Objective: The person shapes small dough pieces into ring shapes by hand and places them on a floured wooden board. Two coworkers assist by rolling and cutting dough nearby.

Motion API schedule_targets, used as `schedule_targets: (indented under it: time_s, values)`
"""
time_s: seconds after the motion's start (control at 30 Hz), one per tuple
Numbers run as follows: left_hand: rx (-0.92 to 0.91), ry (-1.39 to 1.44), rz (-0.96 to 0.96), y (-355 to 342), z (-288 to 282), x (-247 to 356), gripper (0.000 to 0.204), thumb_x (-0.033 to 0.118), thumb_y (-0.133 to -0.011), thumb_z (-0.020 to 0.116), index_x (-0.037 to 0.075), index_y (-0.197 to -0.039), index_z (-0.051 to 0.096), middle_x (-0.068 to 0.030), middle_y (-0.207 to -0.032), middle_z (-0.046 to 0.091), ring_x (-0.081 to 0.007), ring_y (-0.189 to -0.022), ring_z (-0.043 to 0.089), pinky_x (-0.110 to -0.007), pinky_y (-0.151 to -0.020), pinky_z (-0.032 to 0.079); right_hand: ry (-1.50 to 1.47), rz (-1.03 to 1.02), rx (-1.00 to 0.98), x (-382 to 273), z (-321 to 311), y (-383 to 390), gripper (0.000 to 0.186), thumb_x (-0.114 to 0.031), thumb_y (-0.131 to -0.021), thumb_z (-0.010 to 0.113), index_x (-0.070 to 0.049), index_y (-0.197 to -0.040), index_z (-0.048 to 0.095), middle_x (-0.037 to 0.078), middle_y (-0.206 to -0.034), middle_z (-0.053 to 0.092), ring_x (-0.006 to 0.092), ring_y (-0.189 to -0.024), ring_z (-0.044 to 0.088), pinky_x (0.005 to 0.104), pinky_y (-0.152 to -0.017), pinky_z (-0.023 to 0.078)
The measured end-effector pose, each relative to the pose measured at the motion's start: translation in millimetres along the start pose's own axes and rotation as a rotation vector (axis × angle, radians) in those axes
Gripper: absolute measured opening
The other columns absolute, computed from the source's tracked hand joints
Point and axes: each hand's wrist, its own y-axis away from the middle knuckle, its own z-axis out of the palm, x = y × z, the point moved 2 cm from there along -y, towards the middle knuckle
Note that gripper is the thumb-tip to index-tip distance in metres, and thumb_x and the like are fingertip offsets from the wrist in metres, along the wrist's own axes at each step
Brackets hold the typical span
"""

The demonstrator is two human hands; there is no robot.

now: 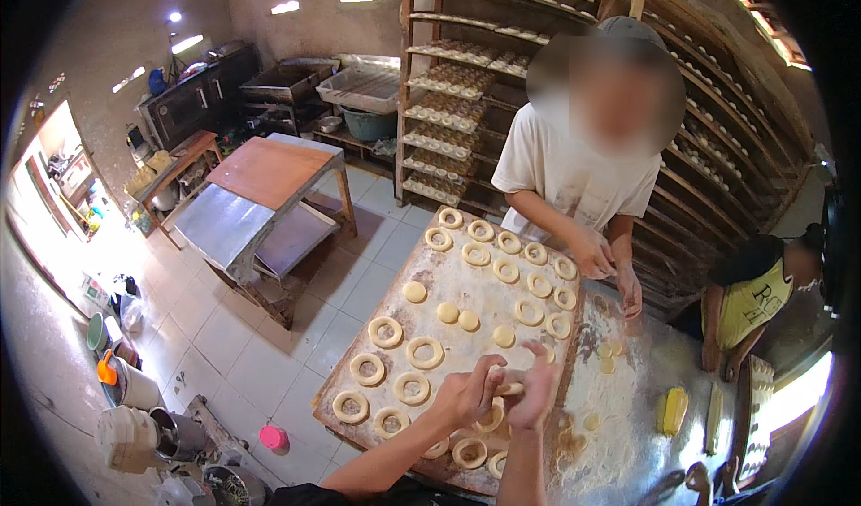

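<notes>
Over the near part of a floured wooden board, both of my hands are raised close together. Between them is a pale piece of dough, mostly covered by fingers, so its full shape is hidden. My left hand curls its fingers against one side of the dough. My right hand grips the other side, its fingertips pointing up and slightly blurred. Several dough rings lie on the board around my hands and toward its far end. Flattened dough balls sit across its middle.
Across the board stands a person in a white shirt, hands together. Another in a yellow-and-black top is at the right. A floury worktable holds a yellow package. Racks, a low table and buckets stand around.
</notes>
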Motion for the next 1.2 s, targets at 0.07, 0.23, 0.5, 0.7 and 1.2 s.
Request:
schedule_targets:
  time_s: [0.07,0.23,0.5,0.7,1.2]
  values:
    - [0.031,-0.017,0.014,-5,-6,-6,0.028,0.031,-0.109,0.042,0.011,-0.127,0.047,-0.0165,-0.068,0.068,-0.0426,-0.059,0.066,-0.051,-0.049,0.049,0.011,-0.043,-0.131,0,8,-4,0.089,-0.058,-0.090,0.062,-0.010,-0.154,0.025,0.010,-0.101,0.069,0.0168,-0.091,0.068,0.0274,-0.075,0.055]
    - [-0.033,0.080,-0.068,-18,-17,-13,0.023,0.030,-0.109,0.040,0.010,-0.118,0.047,-0.0162,-0.065,0.066,-0.0431,-0.055,0.064,-0.050,-0.048,0.048,0.060,-0.062,-0.076,8,10,-15,0.084,-0.061,-0.096,0.055,-0.010,-0.156,0.025,0.006,-0.095,0.069,0.0135,-0.085,0.067,0.0256,-0.070,0.054]
    - [-0.054,-0.421,-0.293,-71,-22,-41,0.045,0.032,-0.103,0.051,0.006,-0.139,0.044,-0.0270,-0.108,0.061,-0.0449,-0.098,0.064,-0.056,-0.081,0.048,0.837,0.082,0.275,22,11,-58,0.079,-0.057,-0.099,0.055,-0.013,-0.158,0.027,0.018,-0.116,0.067,0.0330,-0.089,0.067,0.0450,-0.082,0.053]
    - [-0.188,-0.693,-0.219,-55,-34,-76,0.066,0.029,-0.091,0.065,0.010,-0.149,0.039,-0.0209,-0.127,0.051,-0.0391,-0.114,0.053,-0.054,-0.095,0.038,1.299,0.401,0.095,14,22,-46,0.083,-0.043,-0.091,0.067,-0.012,-0.155,0.025,0.029,-0.139,0.053,0.0427,-0.130,0.052,0.0500,-0.108,0.043]
    - [-0.295,-0.739,-0.280,-45,-23,-62,0.083,0.028,-0.079,0.078,0.014,-0.151,0.041,-0.0172,-0.126,0.051,-0.0366,-0.117,0.051,-0.055,-0.098,0.036,0.793,0.174,0.076,-8,-60,21,0.088,-0.031,-0.090,0.078,-0.010,-0.156,0.024,0.018,-0.120,0.062,0.0296,-0.108,0.065,0.0444,-0.096,0.051]
